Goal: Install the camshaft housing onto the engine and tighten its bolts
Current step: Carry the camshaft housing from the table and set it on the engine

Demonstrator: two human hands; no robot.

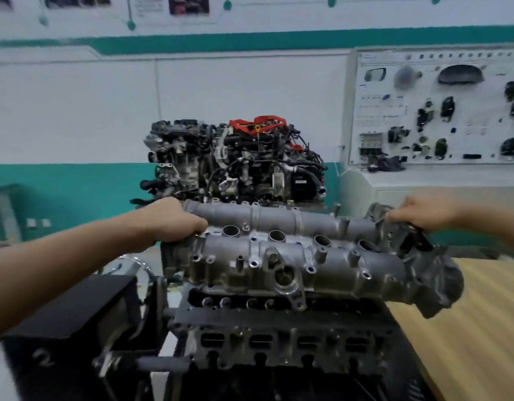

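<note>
The grey cast camshaft housing (pixel 293 256) hangs just above the engine (pixel 278 348), a dark cylinder head on a stand, and tilts down slightly toward the right. A dark gap with valve parts shows between the two. My left hand (pixel 169 224) grips the housing's left end, fingers curled over its top edge. My right hand (pixel 423 212) grips the far right end, near the bracket-shaped casting. Several round plug wells run along the housing's middle. No bolts or tools are visible.
A black box (pixel 76 308) of the engine stand sits at lower left. A wooden tabletop (pixel 481 314) lies to the right. Behind stands a complete display engine (pixel 235 160) with red parts, and a white training board (pixel 440 111) with car components is at the back right.
</note>
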